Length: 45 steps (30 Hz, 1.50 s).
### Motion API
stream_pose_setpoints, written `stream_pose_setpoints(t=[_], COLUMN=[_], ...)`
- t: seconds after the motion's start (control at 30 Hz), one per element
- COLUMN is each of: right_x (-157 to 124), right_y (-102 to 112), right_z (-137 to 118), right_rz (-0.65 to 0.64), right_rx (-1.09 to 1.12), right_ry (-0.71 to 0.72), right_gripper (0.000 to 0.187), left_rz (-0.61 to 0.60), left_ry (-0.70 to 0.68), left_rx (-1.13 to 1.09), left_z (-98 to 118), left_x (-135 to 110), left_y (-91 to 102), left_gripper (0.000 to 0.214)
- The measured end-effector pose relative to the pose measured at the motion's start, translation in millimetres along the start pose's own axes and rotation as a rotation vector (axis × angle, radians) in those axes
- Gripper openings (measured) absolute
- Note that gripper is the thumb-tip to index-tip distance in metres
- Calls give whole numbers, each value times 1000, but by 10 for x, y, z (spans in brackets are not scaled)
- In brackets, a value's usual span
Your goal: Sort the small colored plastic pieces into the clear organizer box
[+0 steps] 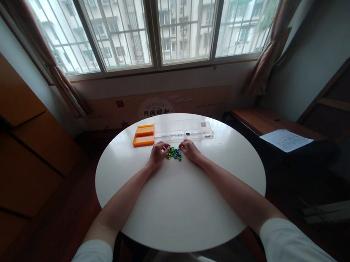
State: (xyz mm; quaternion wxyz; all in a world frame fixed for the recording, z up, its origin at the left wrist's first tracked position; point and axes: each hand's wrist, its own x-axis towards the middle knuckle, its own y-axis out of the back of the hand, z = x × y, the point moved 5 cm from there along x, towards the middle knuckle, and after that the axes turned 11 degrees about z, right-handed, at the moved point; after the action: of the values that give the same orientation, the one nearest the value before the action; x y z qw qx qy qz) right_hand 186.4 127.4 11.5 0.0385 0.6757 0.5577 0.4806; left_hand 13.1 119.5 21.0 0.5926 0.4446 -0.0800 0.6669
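A small heap of tiny coloured pieces (174,153), green, blue, yellow and red, lies on the round white table (184,206). My left hand (158,152) rests at the heap's left edge with its fingers curled inward. At the heap's right edge sits my right hand (190,148), its fingers curled the same way. Both hands touch the pile; whether either pinches a piece is too small to see. Just beyond the hands stands a clear compartment box (184,130), with an orange tray (144,135) at its left.
A barred window fills the far wall. A dark side table with a sheet of paper (286,139) stands to the right, and wooden cabinets line the left. A printed cardboard box (156,107) leans against the wall behind the table.
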Motion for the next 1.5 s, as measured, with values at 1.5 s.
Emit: stream_pose_setpoints(t=[1.5], right_x=[-35], right_y=[-64], right_z=[-114], right_rz=[-15], right_rx=[793], right_ry=[-379], right_gripper=[32], left_rz=[-54], left_ry=[-134], left_rx=[-48], left_z=[192], left_x=[-51], left_y=[-5], left_gripper=[16])
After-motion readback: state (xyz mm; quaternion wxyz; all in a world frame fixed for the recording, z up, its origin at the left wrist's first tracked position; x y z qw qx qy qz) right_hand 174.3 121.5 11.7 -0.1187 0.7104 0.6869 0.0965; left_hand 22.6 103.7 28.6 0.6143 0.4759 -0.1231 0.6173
